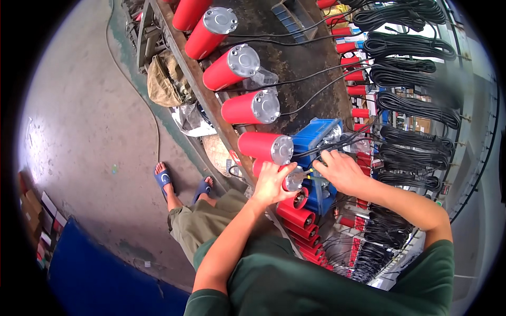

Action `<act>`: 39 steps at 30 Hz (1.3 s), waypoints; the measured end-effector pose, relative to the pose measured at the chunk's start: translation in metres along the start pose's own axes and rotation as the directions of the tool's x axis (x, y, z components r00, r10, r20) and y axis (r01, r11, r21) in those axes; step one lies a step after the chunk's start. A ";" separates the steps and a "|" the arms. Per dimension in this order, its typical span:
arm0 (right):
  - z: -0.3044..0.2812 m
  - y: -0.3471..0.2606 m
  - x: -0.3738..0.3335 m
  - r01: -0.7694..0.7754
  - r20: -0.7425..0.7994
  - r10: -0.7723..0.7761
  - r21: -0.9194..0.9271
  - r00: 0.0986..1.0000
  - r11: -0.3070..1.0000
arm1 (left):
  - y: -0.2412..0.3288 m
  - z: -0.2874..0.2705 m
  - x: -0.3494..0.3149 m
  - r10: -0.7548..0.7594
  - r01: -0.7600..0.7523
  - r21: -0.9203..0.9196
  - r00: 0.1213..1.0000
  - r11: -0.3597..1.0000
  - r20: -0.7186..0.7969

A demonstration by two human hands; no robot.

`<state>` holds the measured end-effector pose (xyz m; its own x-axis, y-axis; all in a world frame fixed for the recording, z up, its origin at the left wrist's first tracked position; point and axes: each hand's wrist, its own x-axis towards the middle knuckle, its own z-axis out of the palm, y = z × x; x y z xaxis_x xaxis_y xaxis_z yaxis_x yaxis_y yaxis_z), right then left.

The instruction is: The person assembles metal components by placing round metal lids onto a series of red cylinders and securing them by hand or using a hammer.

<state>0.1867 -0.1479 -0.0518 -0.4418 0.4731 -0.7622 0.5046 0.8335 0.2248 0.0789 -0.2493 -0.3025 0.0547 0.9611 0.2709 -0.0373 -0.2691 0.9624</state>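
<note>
My left hand (pixel 271 184) is wrapped round a red cylinder (pixel 259 166) lying on the bench, near its silver end cap (pixel 293 181). The fingers of my right hand (pixel 340 171) are closed on a thin tool (pixel 309 173) whose tip meets that cap. Most of the tool is hidden by the fingers, so its kind is unclear. Just beyond lies another capped red cylinder (pixel 263 146), with a black cable at its cap. Under my right hand is a blue plastic bin (pixel 312 136) holding clear bags and small parts.
Several capped red cylinders (pixel 229 68) line the bench's left edge, and open-ended ones (pixel 295 217) stand nearer me. Coiled black cables (pixel 411 47) hang along the right side. Loose cables cross the dark benchtop (pixel 295 63). A grey tray (pixel 295 21) sits farther back.
</note>
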 end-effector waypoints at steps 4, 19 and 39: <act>0.003 0.014 0.009 0.076 -0.036 -0.079 -0.081 0.996 0.994 | -0.001 0.001 -0.001 -0.003 0.003 -0.003 1.000 1.000 0.006; -0.003 0.012 0.013 0.200 -0.021 -0.206 -0.165 0.978 0.966 | -0.003 0.001 -0.001 -0.002 0.002 -0.008 1.000 1.000 0.016; 0.023 -0.022 0.002 -0.829 0.663 -0.530 0.267 0.528 -0.492 | -0.003 0.000 -0.002 0.000 0.000 -0.007 1.000 1.000 0.014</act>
<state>0.1920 -0.1722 -0.0725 -0.0091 -0.3815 -0.9243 0.3161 -0.8780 0.3593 0.0788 -0.2508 -0.3057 0.0687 0.9601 0.2712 -0.0446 -0.2686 0.9622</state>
